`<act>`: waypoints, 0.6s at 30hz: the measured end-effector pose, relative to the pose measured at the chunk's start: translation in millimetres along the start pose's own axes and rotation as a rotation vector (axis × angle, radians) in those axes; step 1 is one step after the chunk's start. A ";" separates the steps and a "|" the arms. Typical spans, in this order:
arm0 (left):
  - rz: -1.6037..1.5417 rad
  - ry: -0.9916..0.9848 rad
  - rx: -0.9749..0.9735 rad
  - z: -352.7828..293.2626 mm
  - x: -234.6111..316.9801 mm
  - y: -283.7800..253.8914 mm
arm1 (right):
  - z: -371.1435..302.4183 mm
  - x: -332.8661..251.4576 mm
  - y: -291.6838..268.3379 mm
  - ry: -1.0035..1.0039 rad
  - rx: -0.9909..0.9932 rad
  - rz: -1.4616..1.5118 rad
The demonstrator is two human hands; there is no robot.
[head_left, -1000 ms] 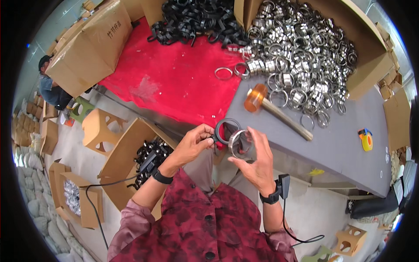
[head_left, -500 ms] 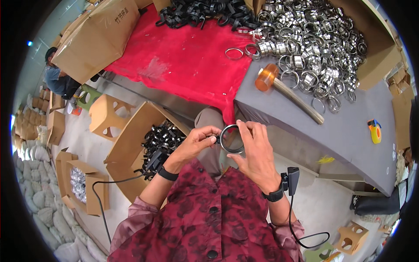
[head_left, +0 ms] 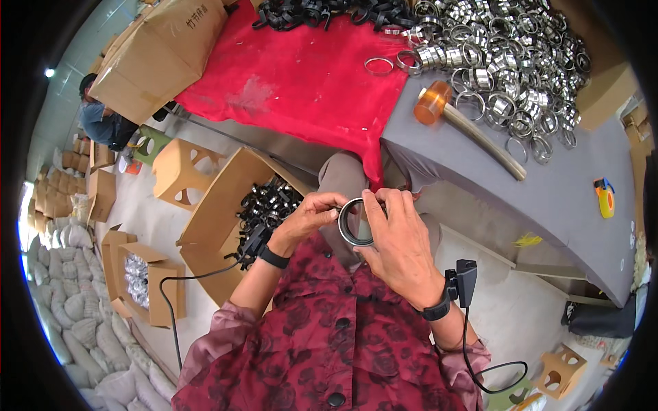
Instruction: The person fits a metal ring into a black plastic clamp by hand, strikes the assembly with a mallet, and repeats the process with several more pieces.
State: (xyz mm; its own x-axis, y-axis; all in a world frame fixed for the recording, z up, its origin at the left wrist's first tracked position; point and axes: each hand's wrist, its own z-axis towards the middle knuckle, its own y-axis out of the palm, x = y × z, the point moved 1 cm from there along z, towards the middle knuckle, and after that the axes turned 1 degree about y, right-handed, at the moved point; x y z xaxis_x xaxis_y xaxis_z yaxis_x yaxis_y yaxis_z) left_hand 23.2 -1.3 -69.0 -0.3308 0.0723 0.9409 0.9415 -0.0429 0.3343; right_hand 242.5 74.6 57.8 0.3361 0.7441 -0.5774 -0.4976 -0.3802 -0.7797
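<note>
In front of my body, both hands hold a round black ring with a silvery metal band (head_left: 347,238). My left hand (head_left: 312,216) pinches its left side between thumb and fingers. On the opposite side, the fingers of my right hand (head_left: 401,250) are bent over the rim, with the thumb at the lower edge. The gripped parts of the ring are hidden by my fingers. Beyond my hands, a mallet with an orange head (head_left: 432,103) and wooden handle lies on the grey-covered table (head_left: 541,181).
Many shiny metal rings (head_left: 507,61) are heaped at the back right. Black ring parts (head_left: 329,12) lie on the red cloth (head_left: 295,82). A carton (head_left: 205,226) of black parts stands at left. A yellow tape measure (head_left: 604,197) lies at right. Another person (head_left: 103,123) sits far left.
The ring has shifted slightly left and tilted between my hands, with my right fingers further over its rim. The whole view has shifted a little as well.
</note>
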 end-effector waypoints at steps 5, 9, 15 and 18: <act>-0.032 0.023 -0.025 0.3 -8.0 -5.8 | -0.2 1.2 4.0 -0.023 0.015 -0.017; -0.037 0.000 -0.017 0.4 -12.9 -9.3 | 1.1 1.6 3.3 -0.030 -0.001 -0.029; -0.022 0.016 -0.023 2.3 -13.2 -12.9 | 3.8 3.1 5.8 -0.019 -0.016 -0.026; 0.026 0.003 -0.014 2.3 0.6 -6.8 | 4.1 5.0 7.5 0.002 -0.032 -0.030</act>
State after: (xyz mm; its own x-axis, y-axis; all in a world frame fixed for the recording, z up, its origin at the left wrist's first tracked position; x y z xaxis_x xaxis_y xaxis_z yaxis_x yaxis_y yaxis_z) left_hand 16.7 1.4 -70.8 -0.3066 0.0677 0.9494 0.9487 -0.0589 0.3106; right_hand 237.2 77.8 50.1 0.3527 0.7543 -0.5538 -0.4615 -0.3747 -0.8042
